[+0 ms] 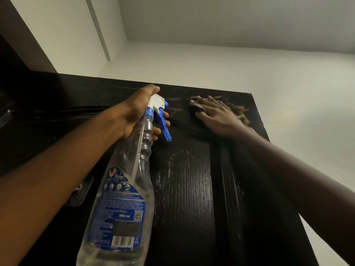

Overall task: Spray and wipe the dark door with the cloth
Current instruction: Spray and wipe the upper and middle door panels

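Observation:
The dark door (184, 189) fills the lower middle, seen from below, with wet streaks on its wood-grain panel. My left hand (138, 112) grips the neck of a clear spray bottle (124, 198) with a blue label, white nozzle and blue trigger, its nozzle close to the door's top. To the right, my right hand (217, 114) presses flat with spread fingers on a dark brownish cloth (240, 112) against the top right corner of the door. Most of the cloth is hidden under the hand.
White wall (288, 83) and ceiling (230, 16) lie above and to the right of the door. A dark frame or second panel (28, 112) stands at the left. A small metal fitting (82, 191) shows behind my left forearm.

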